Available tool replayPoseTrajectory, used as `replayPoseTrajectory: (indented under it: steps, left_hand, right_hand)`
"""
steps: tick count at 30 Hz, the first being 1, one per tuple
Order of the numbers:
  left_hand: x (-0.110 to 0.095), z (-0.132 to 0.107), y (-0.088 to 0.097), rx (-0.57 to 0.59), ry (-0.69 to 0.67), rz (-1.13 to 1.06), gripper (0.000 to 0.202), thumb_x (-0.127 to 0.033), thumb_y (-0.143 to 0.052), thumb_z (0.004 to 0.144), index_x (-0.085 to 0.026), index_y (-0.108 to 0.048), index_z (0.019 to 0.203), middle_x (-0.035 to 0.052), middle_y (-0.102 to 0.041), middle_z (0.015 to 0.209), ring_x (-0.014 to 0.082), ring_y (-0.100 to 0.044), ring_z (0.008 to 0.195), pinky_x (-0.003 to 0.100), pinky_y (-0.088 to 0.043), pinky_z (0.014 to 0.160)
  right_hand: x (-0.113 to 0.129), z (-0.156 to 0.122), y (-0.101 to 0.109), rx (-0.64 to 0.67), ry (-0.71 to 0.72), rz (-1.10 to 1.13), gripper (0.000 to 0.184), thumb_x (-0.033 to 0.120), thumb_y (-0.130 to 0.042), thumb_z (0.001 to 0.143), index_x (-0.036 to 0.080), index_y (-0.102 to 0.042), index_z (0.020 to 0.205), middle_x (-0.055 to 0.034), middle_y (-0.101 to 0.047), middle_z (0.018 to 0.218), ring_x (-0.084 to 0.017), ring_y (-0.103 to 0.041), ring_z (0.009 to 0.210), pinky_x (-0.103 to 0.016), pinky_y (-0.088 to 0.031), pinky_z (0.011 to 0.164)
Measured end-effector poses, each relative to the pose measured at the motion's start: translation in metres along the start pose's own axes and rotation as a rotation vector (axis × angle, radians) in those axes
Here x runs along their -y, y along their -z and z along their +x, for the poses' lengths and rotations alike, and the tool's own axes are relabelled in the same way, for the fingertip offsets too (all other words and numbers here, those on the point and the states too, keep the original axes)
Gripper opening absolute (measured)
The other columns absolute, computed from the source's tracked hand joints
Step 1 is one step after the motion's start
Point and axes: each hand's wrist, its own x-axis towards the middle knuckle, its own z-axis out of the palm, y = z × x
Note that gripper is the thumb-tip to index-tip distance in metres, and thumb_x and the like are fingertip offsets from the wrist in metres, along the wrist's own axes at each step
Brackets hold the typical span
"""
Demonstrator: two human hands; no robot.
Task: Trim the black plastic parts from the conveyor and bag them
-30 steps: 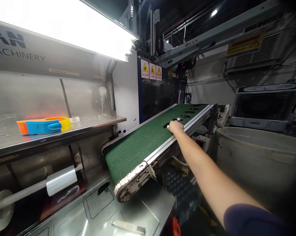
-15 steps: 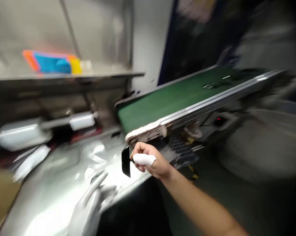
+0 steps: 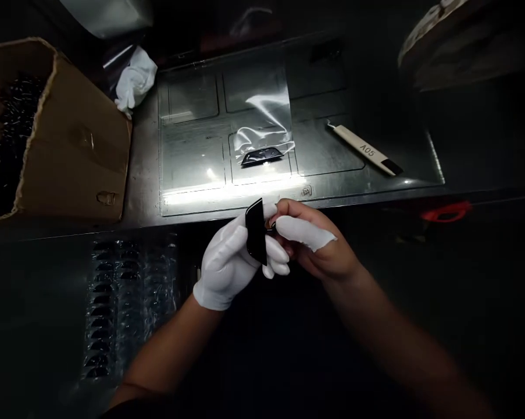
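Note:
A small glossy black plastic part (image 3: 256, 238) is held upright between both hands, just in front of the metal table's near edge. My left hand (image 3: 231, 262), in a white glove, has its fingers closed around the part from the left. My right hand (image 3: 314, 247), bare with a white cot on one finger, pinches it from the right. On the steel table (image 3: 192, 157) beyond, a clear plastic bag (image 3: 262, 122) lies flat with another black part (image 3: 261, 155) inside it.
An open cardboard box (image 3: 70, 145) with several dark parts stands at the left. A crumpled white glove (image 3: 135, 81) lies behind it. A cream tool marked A05 (image 3: 364, 150) rests at the right. Rows of bagged black parts (image 3: 127, 291) lie low left. The conveyor's end (image 3: 423, 29) shows top right.
My right hand took a black part off the green conveyor and carried it down to the table's front; my gloved left hand has joined it. The view swung downward.

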Motion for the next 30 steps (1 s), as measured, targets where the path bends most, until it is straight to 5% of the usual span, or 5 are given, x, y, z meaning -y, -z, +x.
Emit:
replayPoseTrajectory:
  steps: [16, 21, 27, 30]
  left_hand:
    - [0.013, -0.006, 0.000, -0.012, 0.106, 0.041, 0.047, -0.042, -0.045, 0.108, -0.019, -0.065, 0.144, 0.0085, -0.079, 0.078, 0.0234, -0.074, 0.068, 0.030, -0.053, 0.057]
    - [0.015, -0.011, 0.002, -0.004, 0.052, 0.121, 0.053, -0.044, -0.042, 0.107, -0.012, -0.063, 0.145, 0.0103, -0.076, 0.071, 0.0204, -0.068, 0.059, 0.034, -0.057, 0.064]
    - [0.013, -0.014, 0.003, 0.035, 0.069, 0.117, 0.055, -0.047, -0.036, 0.110, -0.016, -0.059, 0.149, 0.0091, -0.077, 0.078, 0.0228, -0.072, 0.067, 0.033, -0.055, 0.061]
    - [0.002, -0.013, 0.001, -0.047, 0.113, 0.303, 0.060, -0.056, -0.038, 0.109, -0.018, -0.059, 0.151, 0.0072, -0.077, 0.080, 0.0248, -0.073, 0.076, 0.034, -0.055, 0.067]
  right_hand:
    - [-0.024, -0.013, 0.018, 0.054, 0.046, 0.112, 0.034, 0.049, -0.080, 0.090, 0.018, -0.067, 0.086, 0.0010, -0.058, 0.065, -0.009, -0.045, 0.051, -0.023, -0.034, 0.047]
    - [-0.027, -0.013, 0.019, 0.107, 0.065, 0.141, 0.034, 0.048, -0.081, 0.089, 0.018, -0.066, 0.084, 0.0016, -0.056, 0.065, -0.008, -0.042, 0.049, -0.023, -0.034, 0.046]
    - [-0.032, -0.011, 0.019, 0.158, 0.054, 0.179, 0.030, 0.042, -0.078, 0.092, 0.017, -0.065, 0.083, 0.0028, -0.052, 0.064, -0.007, -0.039, 0.048, -0.022, -0.034, 0.044]
    - [-0.032, -0.010, 0.018, 0.125, 0.051, 0.202, 0.029, 0.040, -0.077, 0.092, 0.017, -0.064, 0.080, 0.0025, -0.051, 0.062, -0.008, -0.039, 0.049, -0.020, -0.032, 0.043]
